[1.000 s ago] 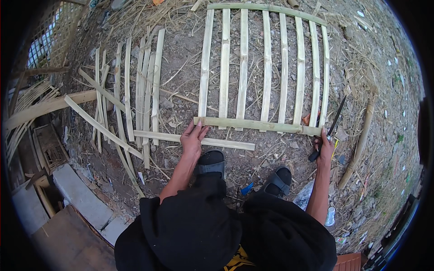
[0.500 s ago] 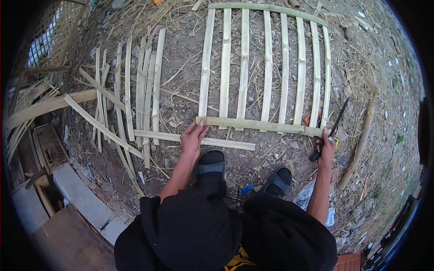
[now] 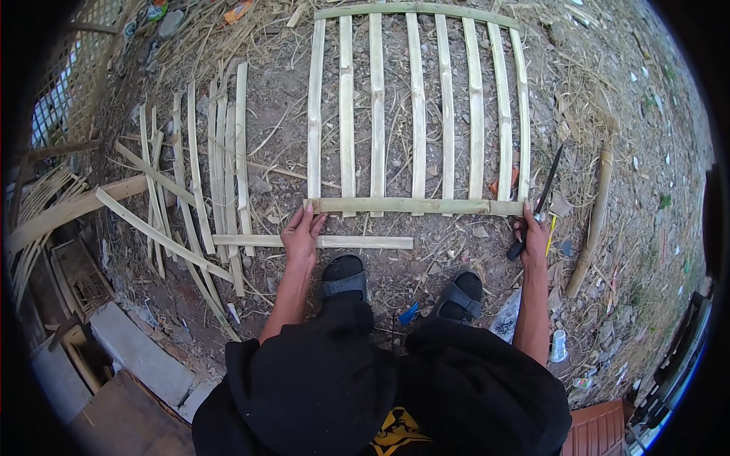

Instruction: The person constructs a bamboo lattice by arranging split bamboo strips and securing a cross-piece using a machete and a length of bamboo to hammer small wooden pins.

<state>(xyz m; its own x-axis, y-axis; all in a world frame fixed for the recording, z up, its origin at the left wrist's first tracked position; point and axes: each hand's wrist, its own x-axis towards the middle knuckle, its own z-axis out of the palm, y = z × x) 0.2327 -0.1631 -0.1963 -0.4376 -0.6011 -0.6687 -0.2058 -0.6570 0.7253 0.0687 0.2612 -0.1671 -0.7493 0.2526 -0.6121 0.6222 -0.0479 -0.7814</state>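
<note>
We see a bamboo lattice frame [image 3: 417, 114] lying flat on the dirt ground [image 3: 281, 99], seven upright slats joined by a crosspiece at the far end and a near crosspiece [image 3: 414, 206] just beyond our fingertips. Our left hand [image 3: 302, 232] rests on the left end of that near crosspiece, its fingers [image 3: 298, 216] curled over the strip and pressing it down. Our right hand [image 3: 532, 234] sits at the right end, its fingers closed around the dark handle of a long knife [image 3: 538, 204], whose blade points away from us past the frame's corner.

Just beneath the left fingers lies a loose flat strip [image 3: 312, 242], running sideways toward the right. Further left of those fingers a heap of spare bamboo slats [image 3: 201, 175] spreads across the ground. To the right of the knife hand a thicker curved bamboo pole [image 3: 593, 216] lies well apart. Close under both hands we see two feet in dark sandals [image 3: 344, 277], with a small blue scrap [image 3: 408, 313] between them.
</note>
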